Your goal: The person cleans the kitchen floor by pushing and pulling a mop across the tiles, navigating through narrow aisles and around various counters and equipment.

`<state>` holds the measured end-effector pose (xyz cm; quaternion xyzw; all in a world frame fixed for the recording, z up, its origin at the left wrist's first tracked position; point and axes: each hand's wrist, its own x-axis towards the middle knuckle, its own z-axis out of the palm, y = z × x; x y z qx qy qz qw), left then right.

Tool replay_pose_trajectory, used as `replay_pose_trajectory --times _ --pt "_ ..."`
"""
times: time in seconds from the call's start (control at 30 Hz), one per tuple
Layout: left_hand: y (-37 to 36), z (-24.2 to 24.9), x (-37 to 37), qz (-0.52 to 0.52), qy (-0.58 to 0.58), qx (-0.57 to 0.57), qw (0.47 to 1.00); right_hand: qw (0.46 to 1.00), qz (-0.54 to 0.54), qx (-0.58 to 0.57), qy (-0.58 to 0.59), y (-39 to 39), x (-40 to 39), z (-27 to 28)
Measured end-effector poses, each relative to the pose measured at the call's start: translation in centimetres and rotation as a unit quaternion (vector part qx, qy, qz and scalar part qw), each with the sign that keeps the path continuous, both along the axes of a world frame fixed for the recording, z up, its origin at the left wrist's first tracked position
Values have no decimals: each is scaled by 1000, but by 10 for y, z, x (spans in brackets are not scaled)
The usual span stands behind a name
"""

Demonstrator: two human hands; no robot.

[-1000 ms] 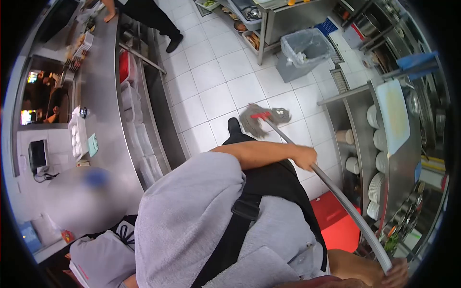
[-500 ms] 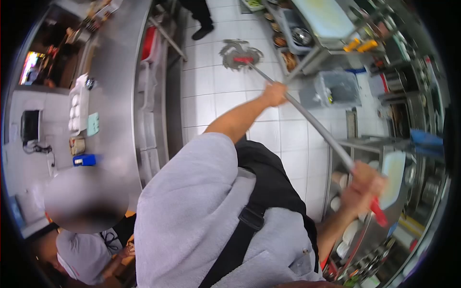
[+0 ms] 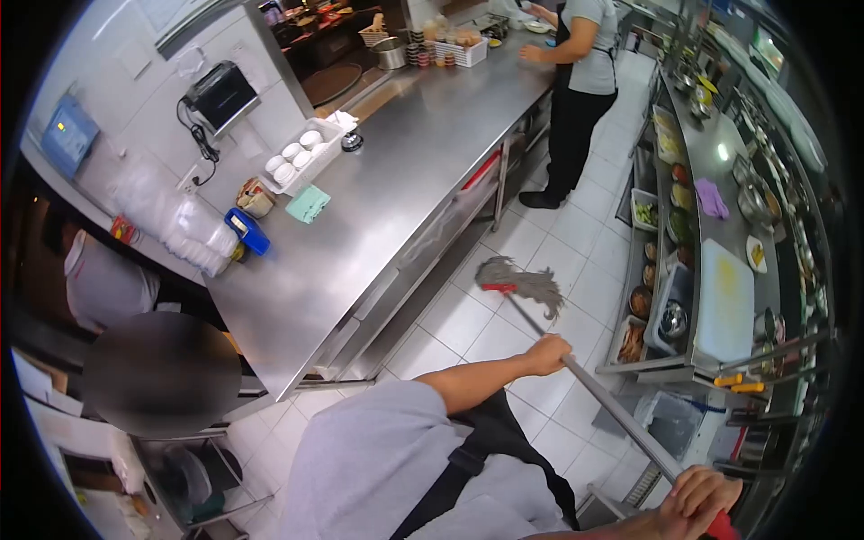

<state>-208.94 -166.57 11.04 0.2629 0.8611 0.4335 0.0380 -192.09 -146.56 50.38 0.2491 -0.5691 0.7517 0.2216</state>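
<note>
The left hand [image 3: 545, 354] is closed around the mop handle [image 3: 612, 409] partway down, and the right hand [image 3: 700, 504] grips its red upper end at the bottom right. The mop [image 3: 522, 283] head lies on the white tiled floor [image 3: 468, 315], just beside the long steel worktop [image 3: 396, 189]. Another person [image 3: 580, 85] stands at the worktop's far end.

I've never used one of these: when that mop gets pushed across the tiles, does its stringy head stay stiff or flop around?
Probably floppy: the mop head is a bundle of loose grey strands splayed unevenly on the white floor, so it should drag and spread. The metal handle looks straight and rigid between the left hand and right hand, so pushes likely carry through. If wet, it is likely heavier.
</note>
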Motion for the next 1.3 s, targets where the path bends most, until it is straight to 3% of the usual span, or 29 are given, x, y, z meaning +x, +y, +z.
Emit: replay_pose_trajectory --times 0.07,0.17,0.2,0.23,0.27,0.3,0.4,0.57,0.63,0.73,0.83,0.93,1.0,1.03,1.1,1.2,1.3 --pt "-31 -15 9 53 4 64 997 996 85 -23 19 -7 -25 -3" --pt "-66 -42 27 150 53 33 987 975 212 -55 -22 -10 -52 -9" --pt "-66 -59 22 138 28 19 990 983 168 -62 -46 -3 -60 -13" --pt "-62 -34 16 124 35 -60 990 987 126 -70 -66 7 -62 -21" --pt "-49 -21 8 119 7 -40 992 992 95 -56 -64 18 -55 -22" --pt "-35 0 -3 107 -108 -47 987 995 72 -41 -51 29 -55 -23" --pt "14 -23 -33 32 -20 -58 998 999 6 -25 -28 52 -48 -26" --pt "67 -47 -111 -67 4 -44 997 992 -116 46 -27 18 -40 -35" --pt "94 -64 -149 -33 -24 -142 989 987 -129 94 -23 4 -54 -57" --pt "127 -71 -180 44 -88 -93 991 963 -256 77 -30 -11 -87 -103" --pt "154 -47 -163 -48 -68 -38 996 963 -259 61 -37 23 -80 -75" --pt "171 5 -114 -109 -38 18 993 956 -280 65 -63 51 -53 -10" --pt "189 -4 -93 -192 -10 68 979 957 -281 70 -29 74 -33 15" --pt "198 -19 -87 -241 20 93 966 957 -284 65 18 87 -23 18" --pt "197 9 -82 -254 -18 88 963 976 -203 58 43 90 -29 27" --pt "210 26 -111 -257 -46 70 963 949 -301 68 67 117 -35 9" --pt "240 7 -161 -261 -51 58 962 943 -320 36 84 144 -77 -16"
